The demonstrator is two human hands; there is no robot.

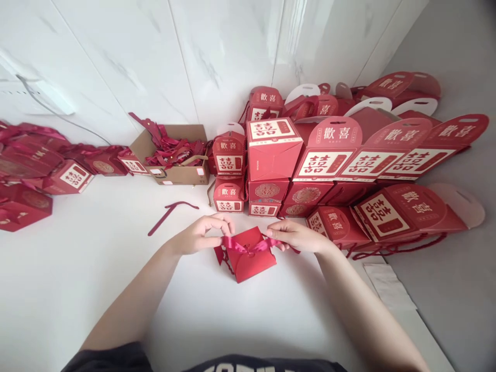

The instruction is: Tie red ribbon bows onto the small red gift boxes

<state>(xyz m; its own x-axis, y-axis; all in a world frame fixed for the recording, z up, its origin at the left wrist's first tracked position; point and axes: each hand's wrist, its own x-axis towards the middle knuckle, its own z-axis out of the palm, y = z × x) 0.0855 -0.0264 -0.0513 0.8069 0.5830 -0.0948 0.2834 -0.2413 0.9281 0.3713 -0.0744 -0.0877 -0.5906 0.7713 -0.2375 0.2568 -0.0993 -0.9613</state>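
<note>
A small red gift box [250,258] lies on the white table just in front of me. A red ribbon [248,245] runs across its top and is knotted at the middle. My left hand [201,235] pinches the ribbon's left end, fingers closed. My right hand [296,235] pinches the right end the same way. Both hands sit at the box's upper corners and pull the ribbon outward.
Stacks of red gift boxes [273,147] with white labels line the wall and the right side. A brown cardboard carton [180,173] holds loose red ribbons. More red boxes [23,204] lie at the left. One loose ribbon [170,212] rests on the table. A white paper [389,287] lies on the right.
</note>
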